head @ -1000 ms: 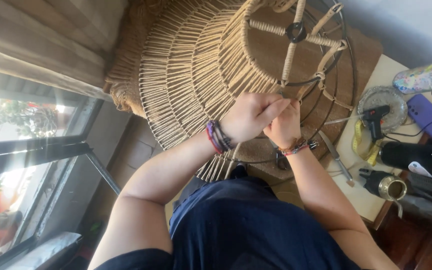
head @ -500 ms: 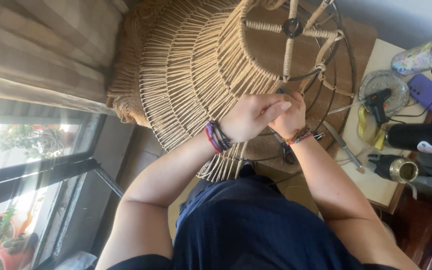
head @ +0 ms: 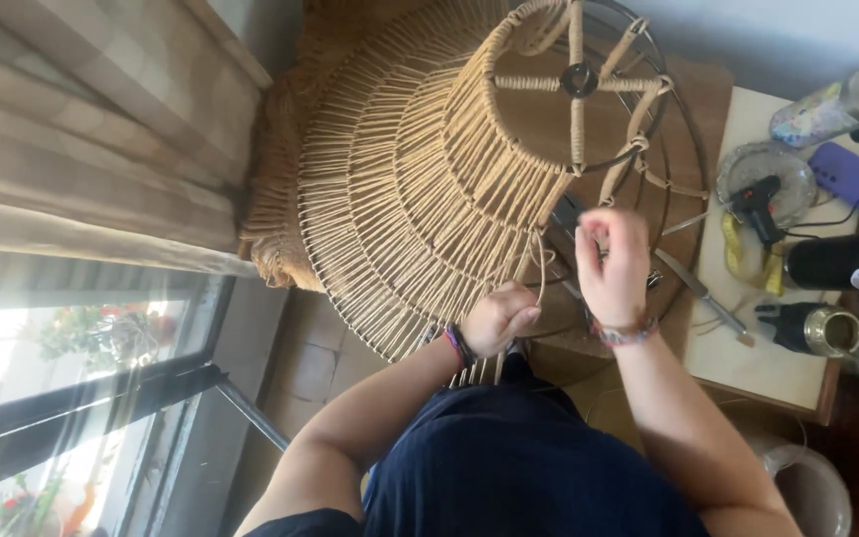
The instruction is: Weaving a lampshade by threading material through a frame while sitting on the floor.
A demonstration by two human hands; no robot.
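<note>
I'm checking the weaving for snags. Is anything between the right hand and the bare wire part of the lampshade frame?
Nothing visible: the right hand is raised right in front of the bare wires of the lampshade frame; the tools lie aside on the side table.

Dark navy short-sleeved top; both forearms bare. Left hand [head: 497,318]: purple and dark beaded bands at the wrist. Right hand [head: 611,264]: one patterned woven bracelet.

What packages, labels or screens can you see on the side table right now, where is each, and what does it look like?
Bottle: far corner of the side table, lying tilted, clear with a multicoloured printed wrap.
Phone: beside the bottle, flat, purple back up, so no screen shows; a dark cable crosses it.
Black bottle: right edge of the table, on its side, with a white label at its end.
No signs or lit screens show.
</note>
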